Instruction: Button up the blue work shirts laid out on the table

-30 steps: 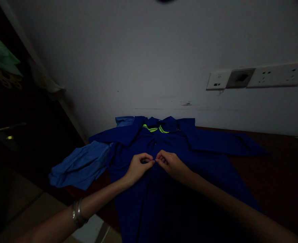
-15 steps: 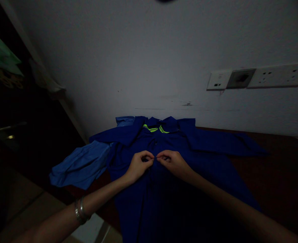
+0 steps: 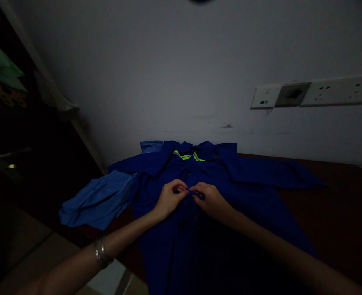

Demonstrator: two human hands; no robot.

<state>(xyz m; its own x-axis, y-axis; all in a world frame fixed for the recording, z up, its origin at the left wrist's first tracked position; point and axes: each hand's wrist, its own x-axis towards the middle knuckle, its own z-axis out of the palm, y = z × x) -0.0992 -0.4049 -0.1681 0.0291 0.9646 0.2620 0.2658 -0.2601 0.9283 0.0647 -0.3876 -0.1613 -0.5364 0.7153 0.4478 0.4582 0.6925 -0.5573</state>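
Observation:
A dark blue long-sleeved jacket (image 3: 254,205) with yellow-green strips near its collar lies spread out, collar toward the wall. At the middle of its front, my left hand (image 3: 170,198) pinches the front edge between thumb and fingers. My right hand (image 3: 210,198) pinches the cloth just beside it, and the fingertips of both hands nearly meet. Whether a button is between the fingers is too dark to make out. A bracelet (image 3: 102,250) circles my left wrist.
Lighter blue cloth (image 3: 97,200) lies left of the jacket, near the edge of the dark red-brown tabletop (image 3: 347,213). Behind stands a pale wall (image 3: 168,73) with a row of sockets (image 3: 310,93) at the right. A dark door (image 3: 39,164) with a handle is on the left.
My right hand has shifted slightly left, closing the small gap to my left hand's fingertips, and its fingers have changed position on the cloth. The jacket lies as before.

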